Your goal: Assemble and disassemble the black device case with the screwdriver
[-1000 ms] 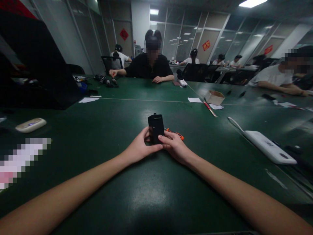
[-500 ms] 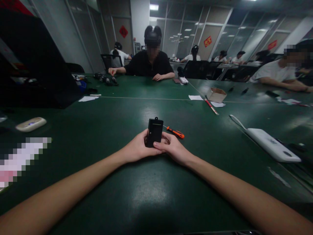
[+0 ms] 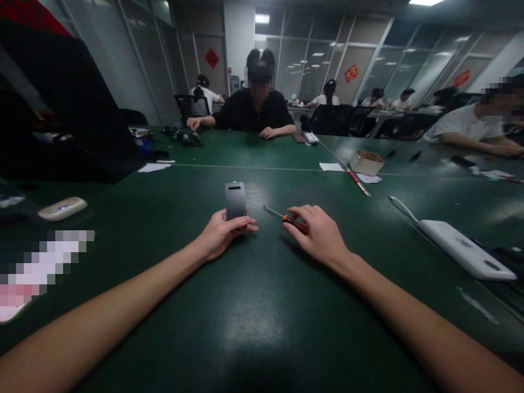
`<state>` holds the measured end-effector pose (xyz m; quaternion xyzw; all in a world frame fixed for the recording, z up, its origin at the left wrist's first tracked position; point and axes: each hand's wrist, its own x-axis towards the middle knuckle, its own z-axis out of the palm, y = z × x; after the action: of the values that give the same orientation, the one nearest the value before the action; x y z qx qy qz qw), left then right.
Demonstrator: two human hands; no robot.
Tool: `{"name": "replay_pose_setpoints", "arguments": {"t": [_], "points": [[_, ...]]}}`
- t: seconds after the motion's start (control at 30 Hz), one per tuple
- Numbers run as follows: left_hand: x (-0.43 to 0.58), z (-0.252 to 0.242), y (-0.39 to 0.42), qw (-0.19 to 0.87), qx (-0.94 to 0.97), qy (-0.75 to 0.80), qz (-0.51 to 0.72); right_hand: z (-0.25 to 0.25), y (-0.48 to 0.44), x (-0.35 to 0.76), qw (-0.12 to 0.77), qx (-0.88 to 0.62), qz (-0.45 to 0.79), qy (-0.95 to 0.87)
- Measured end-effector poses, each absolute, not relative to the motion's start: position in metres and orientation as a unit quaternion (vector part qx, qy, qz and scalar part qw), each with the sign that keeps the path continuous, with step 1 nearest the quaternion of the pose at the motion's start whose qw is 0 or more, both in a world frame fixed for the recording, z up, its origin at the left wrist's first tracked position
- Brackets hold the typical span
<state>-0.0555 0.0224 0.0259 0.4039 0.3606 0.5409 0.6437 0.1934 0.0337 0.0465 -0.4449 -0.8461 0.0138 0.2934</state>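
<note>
My left hand (image 3: 223, 232) grips a small flat rectangular case (image 3: 235, 199) by its lower end, thumb across the near face. The case stands upright and is dark, with a grey sheen, a narrow slot near the top and a small tab on its top edge. To the right, a screwdriver (image 3: 273, 212) with an orange and black handle lies on the green table, its metal shaft pointing left. Over its handle is my right hand (image 3: 321, 232), thumb on the near side and fingers on the far side, spread apart. The palm hides the handle's end.
A white power bank (image 3: 464, 248) with a cable lies on the right, a pale oval case (image 3: 63, 209) on the left. Farther back are a small cardboard box (image 3: 367, 162) and papers (image 3: 331, 166). A person in black (image 3: 256, 112) sits opposite; a dark panel (image 3: 61, 103) rises at left.
My right hand has let go of the case and moved right, over the screwdriver handle. My left hand has carried the case slightly left and tilted it, so its face shines grey.
</note>
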Motion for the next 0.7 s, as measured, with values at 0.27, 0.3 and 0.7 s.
{"name": "replay_pose_setpoints", "arguments": {"t": [0.27,0.3,0.7], "points": [[-0.058,0.029,0.026,0.649,0.332,0.391,0.562,0.033,0.049,0.200,0.234,-0.473,0.070,-0.846],[-0.059,0.029,0.027,0.650,0.331,0.389,0.564,0.034,0.046,0.198,0.248,-0.465,0.081,-0.846],[-0.057,0.027,0.025,0.608,0.384,0.407,0.564,0.048,0.013,0.180,0.339,-0.336,0.105,-0.873]]}}
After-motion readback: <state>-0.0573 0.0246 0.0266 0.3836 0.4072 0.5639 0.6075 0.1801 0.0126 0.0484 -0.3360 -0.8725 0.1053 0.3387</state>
